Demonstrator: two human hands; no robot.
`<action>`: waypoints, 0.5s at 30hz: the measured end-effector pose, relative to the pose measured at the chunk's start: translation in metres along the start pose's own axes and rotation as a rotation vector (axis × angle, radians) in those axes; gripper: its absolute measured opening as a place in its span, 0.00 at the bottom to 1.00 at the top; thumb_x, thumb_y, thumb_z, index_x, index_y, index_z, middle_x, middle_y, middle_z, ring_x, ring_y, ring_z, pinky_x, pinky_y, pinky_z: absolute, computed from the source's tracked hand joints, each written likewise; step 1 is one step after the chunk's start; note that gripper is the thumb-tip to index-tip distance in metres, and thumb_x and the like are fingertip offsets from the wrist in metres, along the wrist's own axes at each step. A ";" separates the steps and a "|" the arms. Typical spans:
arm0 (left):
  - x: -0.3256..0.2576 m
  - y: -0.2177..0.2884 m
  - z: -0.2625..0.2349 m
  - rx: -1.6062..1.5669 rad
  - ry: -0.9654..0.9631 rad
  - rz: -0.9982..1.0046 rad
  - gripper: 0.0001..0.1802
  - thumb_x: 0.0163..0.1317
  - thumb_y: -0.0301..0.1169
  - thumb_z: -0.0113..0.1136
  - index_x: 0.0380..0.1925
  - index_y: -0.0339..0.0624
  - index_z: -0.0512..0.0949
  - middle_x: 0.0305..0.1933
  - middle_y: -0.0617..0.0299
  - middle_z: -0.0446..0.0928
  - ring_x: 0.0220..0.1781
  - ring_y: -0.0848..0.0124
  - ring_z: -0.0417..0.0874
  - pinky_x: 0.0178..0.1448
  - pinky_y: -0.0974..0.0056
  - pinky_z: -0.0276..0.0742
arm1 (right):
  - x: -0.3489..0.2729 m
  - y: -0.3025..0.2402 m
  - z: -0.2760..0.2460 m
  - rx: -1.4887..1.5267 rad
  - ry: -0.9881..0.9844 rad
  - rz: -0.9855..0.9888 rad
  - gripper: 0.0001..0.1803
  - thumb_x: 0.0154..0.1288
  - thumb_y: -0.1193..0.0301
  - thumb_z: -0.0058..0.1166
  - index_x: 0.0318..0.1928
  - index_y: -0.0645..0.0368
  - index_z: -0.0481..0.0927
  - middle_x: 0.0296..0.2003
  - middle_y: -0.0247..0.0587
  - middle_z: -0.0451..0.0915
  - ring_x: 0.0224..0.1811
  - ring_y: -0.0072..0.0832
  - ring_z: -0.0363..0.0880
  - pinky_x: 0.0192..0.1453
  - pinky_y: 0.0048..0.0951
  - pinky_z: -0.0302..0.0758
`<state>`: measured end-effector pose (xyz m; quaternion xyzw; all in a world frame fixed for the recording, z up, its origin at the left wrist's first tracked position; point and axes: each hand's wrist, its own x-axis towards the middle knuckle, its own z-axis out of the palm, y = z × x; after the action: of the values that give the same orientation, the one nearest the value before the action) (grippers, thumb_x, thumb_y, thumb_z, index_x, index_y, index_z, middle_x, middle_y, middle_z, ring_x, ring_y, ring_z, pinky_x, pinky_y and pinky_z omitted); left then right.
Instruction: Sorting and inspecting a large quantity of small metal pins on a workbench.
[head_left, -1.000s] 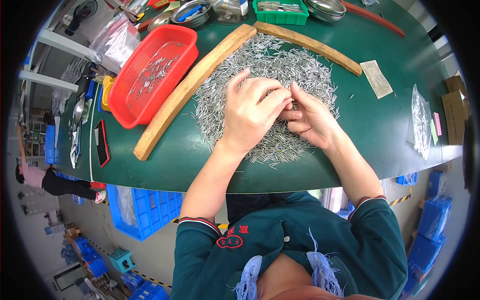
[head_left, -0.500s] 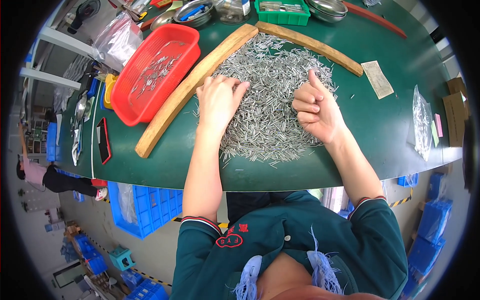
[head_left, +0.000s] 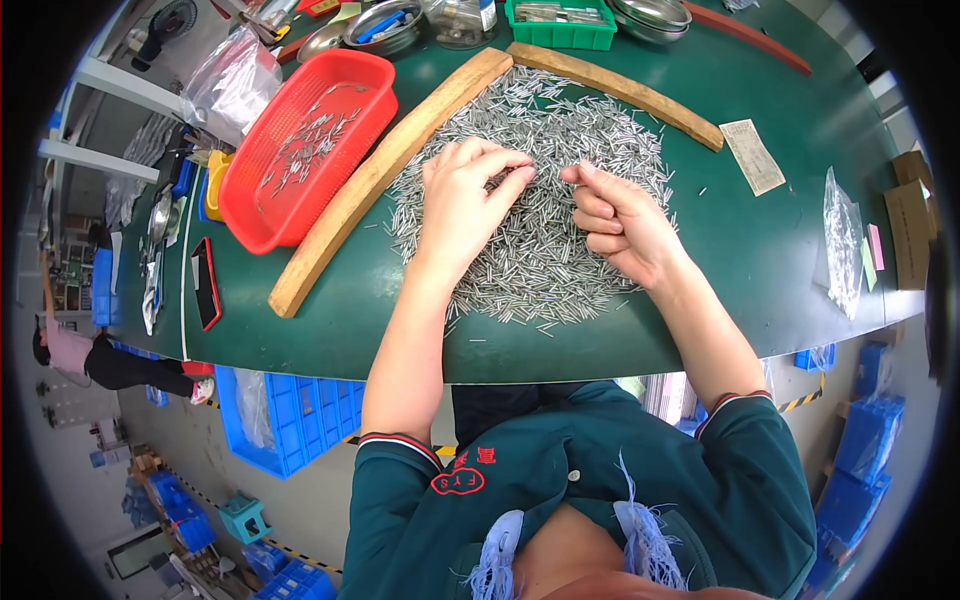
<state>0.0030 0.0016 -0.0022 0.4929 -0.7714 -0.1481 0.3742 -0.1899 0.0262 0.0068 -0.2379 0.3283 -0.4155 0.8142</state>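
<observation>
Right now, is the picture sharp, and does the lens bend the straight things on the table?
Head view: sharp at the centre, where the metal pins and both hands show clearly; even light, soft shadows only. The fisheye lens bends the two wooden strips and the green table edge; the corners are black.

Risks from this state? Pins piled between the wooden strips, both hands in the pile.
1. The pile of small metal pins runs close to the table's near edge, which no wooden strip guards; a sweep by the left hand may push strays off.
2. The right hand is curled, apparently on pins; some could slip out.
3. The red basket sits beyond the left wooden strip, so carried pins may drop.
</observation>
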 end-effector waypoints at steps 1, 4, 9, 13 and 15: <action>0.000 0.001 0.001 -0.001 -0.001 0.001 0.08 0.52 0.38 0.63 0.31 0.51 0.83 0.33 0.67 0.77 0.45 0.67 0.74 0.51 0.59 0.61 | -0.001 0.000 0.002 -0.058 0.015 -0.011 0.15 0.69 0.63 0.46 0.46 0.62 0.72 0.18 0.19 0.55 0.15 0.07 0.48 0.15 0.11 0.44; 0.001 0.004 0.005 -0.159 0.079 0.043 0.07 0.52 0.36 0.64 0.31 0.50 0.83 0.34 0.68 0.77 0.44 0.68 0.75 0.51 0.61 0.63 | 0.000 0.004 0.002 -0.144 0.023 -0.056 0.14 0.68 0.64 0.48 0.46 0.62 0.74 0.17 0.17 0.54 0.15 0.06 0.48 0.15 0.11 0.44; 0.001 0.010 0.003 -0.184 0.052 0.129 0.08 0.53 0.27 0.62 0.35 0.42 0.83 0.35 0.62 0.77 0.42 0.70 0.77 0.48 0.67 0.71 | 0.000 0.005 0.004 -0.237 0.056 -0.108 0.14 0.67 0.66 0.49 0.47 0.62 0.74 0.17 0.17 0.54 0.16 0.07 0.47 0.15 0.12 0.44; 0.000 0.009 0.007 -0.277 0.028 0.107 0.08 0.53 0.25 0.62 0.35 0.42 0.83 0.35 0.62 0.78 0.42 0.70 0.77 0.48 0.67 0.72 | -0.001 0.005 0.003 -0.171 0.030 -0.067 0.13 0.67 0.66 0.49 0.47 0.60 0.75 0.17 0.17 0.53 0.15 0.07 0.47 0.15 0.11 0.44; 0.000 0.010 0.007 -0.283 0.046 0.138 0.08 0.53 0.24 0.62 0.35 0.42 0.83 0.34 0.62 0.78 0.41 0.71 0.77 0.48 0.68 0.72 | -0.001 0.005 0.002 -0.160 0.023 -0.068 0.13 0.68 0.66 0.48 0.47 0.60 0.75 0.17 0.17 0.53 0.15 0.07 0.47 0.15 0.11 0.44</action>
<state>-0.0086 0.0047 -0.0013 0.3842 -0.7662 -0.2177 0.4668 -0.1865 0.0294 0.0052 -0.3084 0.3615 -0.4180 0.7743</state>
